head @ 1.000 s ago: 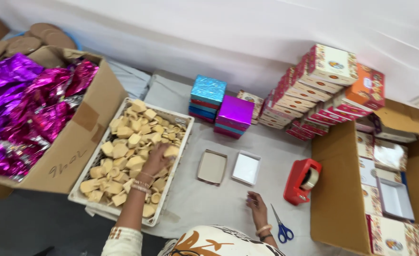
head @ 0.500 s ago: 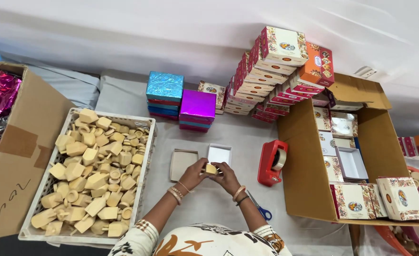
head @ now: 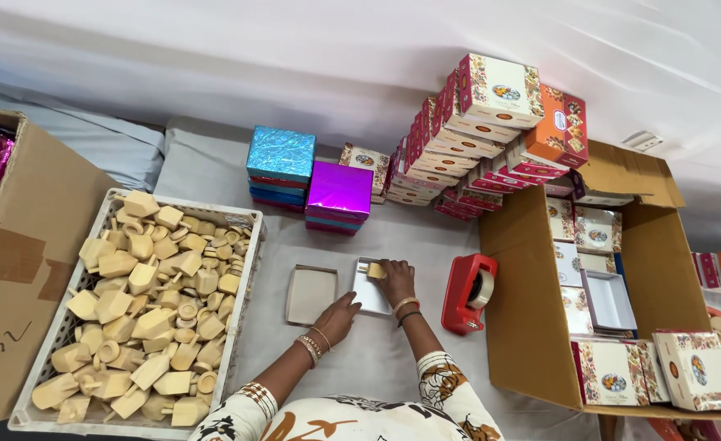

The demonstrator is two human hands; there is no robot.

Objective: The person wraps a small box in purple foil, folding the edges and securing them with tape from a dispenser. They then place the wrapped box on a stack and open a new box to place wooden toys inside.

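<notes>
I see the small tan wooden piece [head: 376, 270] held over the open white box tray [head: 371, 298], near its far edge; my right hand [head: 396, 279] pinches it between fingertips, a narrow grip closed on the piece, which keeps the palm out of the tray so the piece can be set inside. My left hand [head: 338, 318] rests flat at the tray's near-left corner, fingers loosely curled and holding nothing, and I judge it steadies the light tray against sliding on the grey cloth [head: 360, 359]. Just beside the tray on the left lies the brown box lid [head: 311, 294], inside face up, kept within reach. Further left stands the white plastic crate [head: 246, 269], heaped with the same tan wooden pieces [head: 144, 302], placed on the left-hand side for picking. To the right of the tray sits the red tape dispenser [head: 467, 291], near the right hand. Beyond the tray, stacked foil-wrapped boxes, blue [head: 280, 155] and magenta [head: 340, 190], stand against the white backdrop, next to a pile of printed red and white cartons [head: 475, 139]. On the far right, an open cardboard carton [head: 532, 327] holds more printed boxes, some open.
</notes>
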